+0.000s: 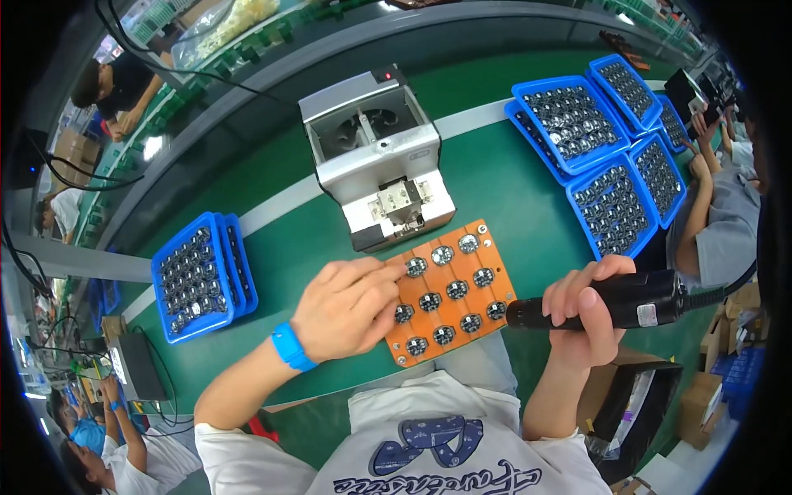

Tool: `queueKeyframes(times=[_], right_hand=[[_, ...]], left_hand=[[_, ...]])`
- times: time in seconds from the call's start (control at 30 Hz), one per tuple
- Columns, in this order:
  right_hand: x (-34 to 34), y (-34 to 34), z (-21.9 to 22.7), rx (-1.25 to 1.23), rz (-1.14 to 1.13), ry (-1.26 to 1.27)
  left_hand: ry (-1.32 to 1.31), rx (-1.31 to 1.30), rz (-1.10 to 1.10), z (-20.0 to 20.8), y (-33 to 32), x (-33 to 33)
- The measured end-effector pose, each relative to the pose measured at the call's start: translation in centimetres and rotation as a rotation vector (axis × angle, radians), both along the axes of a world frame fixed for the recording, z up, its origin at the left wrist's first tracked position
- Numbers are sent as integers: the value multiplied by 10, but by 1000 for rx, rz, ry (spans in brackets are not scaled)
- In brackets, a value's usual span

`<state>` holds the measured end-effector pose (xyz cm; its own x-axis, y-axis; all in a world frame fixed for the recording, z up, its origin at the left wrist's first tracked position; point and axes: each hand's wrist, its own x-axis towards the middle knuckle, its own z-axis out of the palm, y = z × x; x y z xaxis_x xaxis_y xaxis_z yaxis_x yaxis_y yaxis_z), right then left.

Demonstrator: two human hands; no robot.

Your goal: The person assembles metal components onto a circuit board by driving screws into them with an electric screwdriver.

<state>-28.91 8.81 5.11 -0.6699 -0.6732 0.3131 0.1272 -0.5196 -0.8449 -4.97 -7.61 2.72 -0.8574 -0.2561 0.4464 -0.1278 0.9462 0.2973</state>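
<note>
1. The orange plate (450, 273) lies on the table (487, 186), close to the person's body and between the two hands.
2. Its long axis runs aslant, from the lower left, near the body, up to the right and away from it; round dark parts (457, 289) sit on it in rows.
3. The left hand (346, 305), with a blue band (293, 346) at its wrist, is the nearer one: its bent fingers reach over the plate's upper left edge, beside a round part. Whether they pinch or merely rest on something, I cannot tell.
4. The right hand (584, 309) is wrapped around a black handheld tool (635, 299), to the right of the plate and apart from it. The tool lies nearly level across the view, its narrow end pointing left to the plate's lower right corner, just beside the end part there; contact cannot be made out.
5. Beyond the plate stands a silver machine (379, 165), with blue trays (224, 256) of similar parts to its left and right.
</note>
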Motion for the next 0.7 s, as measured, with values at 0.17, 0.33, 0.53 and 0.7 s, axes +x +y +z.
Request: queueKeyframes(times=[0.17,0.33,0.53,0.7], right_hand=[[1,-4,-6,6,48,17],[3,-13,-3,-32,95,3],[1,-33,22,-84,213,62],[8,-48,28,-108,249,67]], left_hand=[[-50,-31,26,-19,6,-8],[-127,-51,9,-27,-2,-8],[-114,-34,46,-29,3,-9],[-116,-27,29,-23,0,-13]])
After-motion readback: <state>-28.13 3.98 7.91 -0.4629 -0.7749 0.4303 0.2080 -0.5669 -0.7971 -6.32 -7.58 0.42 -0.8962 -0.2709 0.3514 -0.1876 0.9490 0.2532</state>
